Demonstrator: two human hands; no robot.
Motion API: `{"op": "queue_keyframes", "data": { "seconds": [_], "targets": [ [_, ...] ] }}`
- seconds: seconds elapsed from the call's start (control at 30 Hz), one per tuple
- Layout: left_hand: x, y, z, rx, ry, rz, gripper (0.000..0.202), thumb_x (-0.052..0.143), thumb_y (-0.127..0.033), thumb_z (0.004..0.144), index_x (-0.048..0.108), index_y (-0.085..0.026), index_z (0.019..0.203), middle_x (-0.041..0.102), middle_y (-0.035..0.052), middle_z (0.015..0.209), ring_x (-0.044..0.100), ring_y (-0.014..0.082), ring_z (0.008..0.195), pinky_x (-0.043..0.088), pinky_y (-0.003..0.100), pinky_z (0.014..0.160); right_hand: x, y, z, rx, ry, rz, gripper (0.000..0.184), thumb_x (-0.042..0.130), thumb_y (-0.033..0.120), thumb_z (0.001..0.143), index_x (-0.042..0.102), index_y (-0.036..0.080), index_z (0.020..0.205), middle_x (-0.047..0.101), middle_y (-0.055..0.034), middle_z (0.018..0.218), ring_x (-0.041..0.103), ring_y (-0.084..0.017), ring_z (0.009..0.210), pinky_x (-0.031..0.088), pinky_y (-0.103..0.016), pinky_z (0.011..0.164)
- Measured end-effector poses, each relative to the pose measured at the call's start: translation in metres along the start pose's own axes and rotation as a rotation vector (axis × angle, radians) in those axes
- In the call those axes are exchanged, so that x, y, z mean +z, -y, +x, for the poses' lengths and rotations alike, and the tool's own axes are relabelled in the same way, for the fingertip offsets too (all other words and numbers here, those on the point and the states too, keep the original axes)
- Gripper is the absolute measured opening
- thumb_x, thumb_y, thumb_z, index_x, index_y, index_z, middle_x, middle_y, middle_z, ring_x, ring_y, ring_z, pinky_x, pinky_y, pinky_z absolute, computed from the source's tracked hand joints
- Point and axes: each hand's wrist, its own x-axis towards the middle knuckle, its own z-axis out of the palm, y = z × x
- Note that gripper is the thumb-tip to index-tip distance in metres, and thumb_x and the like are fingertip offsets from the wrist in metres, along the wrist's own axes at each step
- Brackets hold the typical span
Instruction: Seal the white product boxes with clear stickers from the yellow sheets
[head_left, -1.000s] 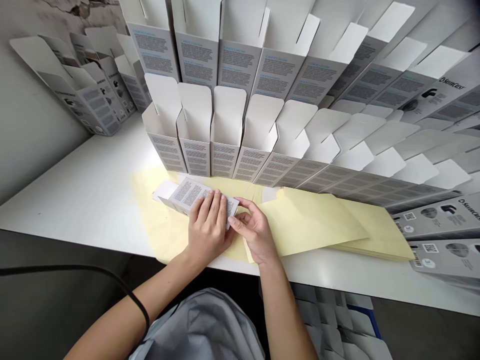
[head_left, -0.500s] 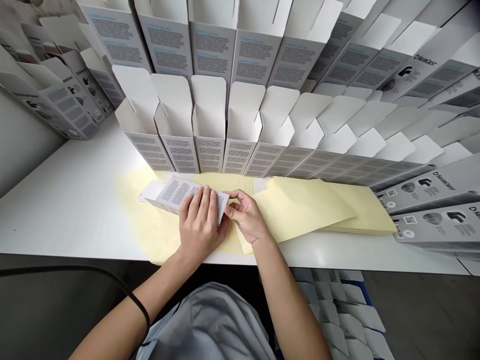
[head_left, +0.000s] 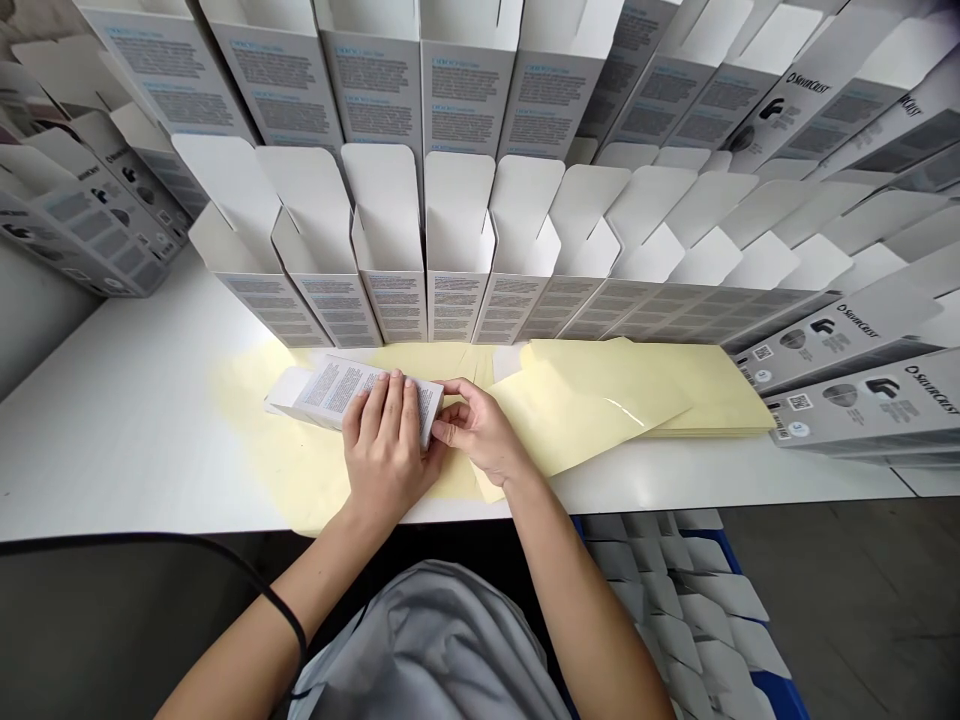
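A printed cardboard box [head_left: 334,385] lies on its side over yellow sheets [head_left: 315,480] on the white table, its flap end pointing left. My left hand [head_left: 386,435] is laid over the box from the front, fingers on its printed upper face and thumb tucked low near the right end. At that right end, my right hand [head_left: 478,430] pinches the box's edge between thumb and forefinger. Part of the box's end is hidden by the fingers. Just right of my right hand lies a loose yellow sheet [head_left: 585,400], partly over a yellow stack [head_left: 720,400].
Open-topped boxes [head_left: 390,300] stand in a long row right behind my hands, with taller boxes [head_left: 375,90] behind them. More boxes [head_left: 105,220] stand at the left. Below the table, a blue crate [head_left: 780,695] holds several boxes. A black cable [head_left: 225,555] crosses by my left forearm.
The camera view has shifted slightly, so the rows of boxes sit further left in the picture. Both hands keep much the same hold on the box.
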Motion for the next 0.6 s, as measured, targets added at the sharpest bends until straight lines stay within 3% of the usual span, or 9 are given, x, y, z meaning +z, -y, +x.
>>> {"op": "queue_keyframes", "data": {
  "seconds": [0.13,0.3,0.37,0.47,0.6],
  "targets": [
    [0.000,0.000,0.000,-0.002,-0.005,0.004,0.062,0.065,-0.037,0.081,0.054,-0.001,0.131,0.064,0.0265,0.127,0.062,0.0395,0.118,0.041,0.048,0.102,-0.002,0.000,0.007,-0.025,-0.066,-0.102,0.041,0.086,0.034,0.057,0.069,0.020,0.091,0.062,0.0027,0.067,0.054,-0.013,0.062,0.046,-0.029,0.064],
    [0.000,-0.001,0.000,-0.010,-0.013,0.011,0.060,0.067,-0.035,0.081,0.056,-0.002,0.129,0.065,0.0254,0.126,0.063,0.0388,0.117,0.041,0.048,0.102,-0.003,-0.005,0.010,-0.044,-0.049,0.036,0.037,0.083,0.042,0.066,0.071,0.020,0.093,0.065,0.0004,0.074,0.057,-0.014,0.069,0.047,-0.029,0.069],
    [0.001,-0.001,-0.001,-0.014,-0.012,0.006,0.060,0.066,-0.035,0.081,0.055,-0.002,0.130,0.064,0.0254,0.127,0.062,0.0388,0.118,0.040,0.048,0.103,-0.002,-0.002,0.006,-0.028,0.008,0.088,0.041,0.084,0.039,0.065,0.070,0.021,0.099,0.065,0.0005,0.078,0.058,-0.013,0.072,0.048,-0.028,0.070],
    [0.002,0.000,-0.002,-0.018,0.002,-0.017,0.064,0.064,-0.036,0.082,0.051,-0.003,0.136,0.062,0.0262,0.130,0.060,0.0390,0.121,0.039,0.049,0.104,0.001,0.005,0.001,-0.005,0.033,0.068,0.056,0.090,0.025,0.053,0.069,0.021,0.105,0.066,0.0016,0.080,0.056,-0.012,0.071,0.049,-0.026,0.069],
    [0.003,0.000,-0.004,-0.037,0.009,-0.037,0.066,0.062,-0.036,0.084,0.047,-0.005,0.140,0.061,0.0258,0.132,0.058,0.0385,0.124,0.038,0.049,0.105,0.007,0.007,0.003,-0.013,-0.044,0.104,0.043,0.087,0.023,0.053,0.073,0.019,0.094,0.068,0.0004,0.080,0.059,-0.013,0.070,0.050,-0.027,0.068]
  ]
}}
